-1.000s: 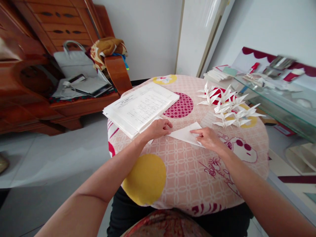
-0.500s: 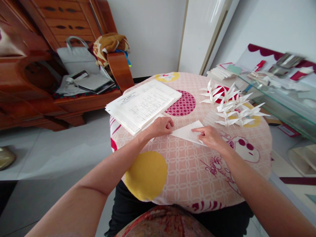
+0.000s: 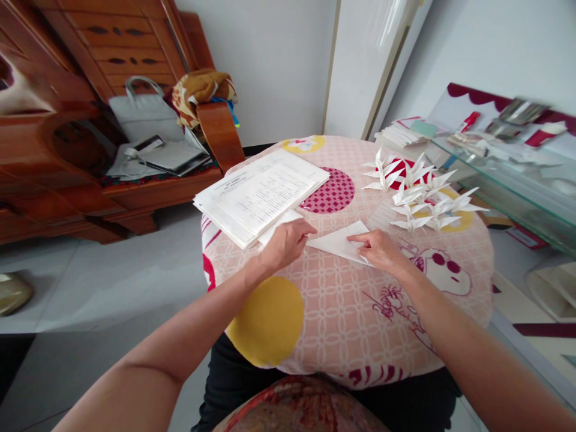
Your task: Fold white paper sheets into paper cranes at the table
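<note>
- Sheets (image 3: 270,189): one printed stack.
- Left hand (image 3: 288,245): fingers half curled; whether it grips, I cannot tell.
- Paper (image 3: 337,241): triangular, flat between both hands; creasing seems the present step.
- Right hand (image 3: 380,251): released, index finger on the paper; next move probably needs steady pressure.
- Cranes (image 3: 411,193): beyond the right hand.

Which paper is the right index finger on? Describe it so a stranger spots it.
On the round pink tablecloth, look between the left hand and right hand. The white triangular sheet lies there, under the right index finger. It is flat and plain, unlike the printed stack and spiky paper cranes.
</note>
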Tool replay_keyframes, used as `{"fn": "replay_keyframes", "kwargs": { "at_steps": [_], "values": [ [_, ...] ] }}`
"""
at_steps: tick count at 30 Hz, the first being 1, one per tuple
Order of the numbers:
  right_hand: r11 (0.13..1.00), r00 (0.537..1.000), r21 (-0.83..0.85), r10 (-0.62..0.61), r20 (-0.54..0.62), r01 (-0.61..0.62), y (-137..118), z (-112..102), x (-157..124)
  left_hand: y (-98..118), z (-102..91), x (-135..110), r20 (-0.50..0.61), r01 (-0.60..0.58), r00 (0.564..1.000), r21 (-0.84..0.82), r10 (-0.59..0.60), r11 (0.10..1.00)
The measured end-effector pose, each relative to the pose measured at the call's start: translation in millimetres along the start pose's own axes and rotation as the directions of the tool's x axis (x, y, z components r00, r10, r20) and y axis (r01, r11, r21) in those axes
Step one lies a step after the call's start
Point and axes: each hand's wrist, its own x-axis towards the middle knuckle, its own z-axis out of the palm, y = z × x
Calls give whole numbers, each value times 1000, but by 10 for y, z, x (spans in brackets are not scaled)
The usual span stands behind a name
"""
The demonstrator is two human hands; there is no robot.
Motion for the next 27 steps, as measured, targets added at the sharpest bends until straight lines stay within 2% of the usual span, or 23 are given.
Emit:
{"fn": "replay_keyframes", "kwargs": {
  "at_steps": [2,4,9,17,27],
  "values": [
    [1000,1000,-5,-25,-6,25,8,4,1,131,125,-169,62,-110,992,47,107,993],
    [999,999,-14,-42,-8,42,16,2,2,230,270,-308,142,-172,978,114,156,978],
    [998,998,1,-59,6,59,28,-9,-1,281,491,-455,218,-180,967,236,128,955],
    [999,1000,46,-2,31,1,44,-14,-5,294,494,-487,275,-197,955,330,106,923],
    [996,999,93,8,35,-12,40,-13,-35,299,497,-502,290,-199,952,323,103,925]
  ]
}}
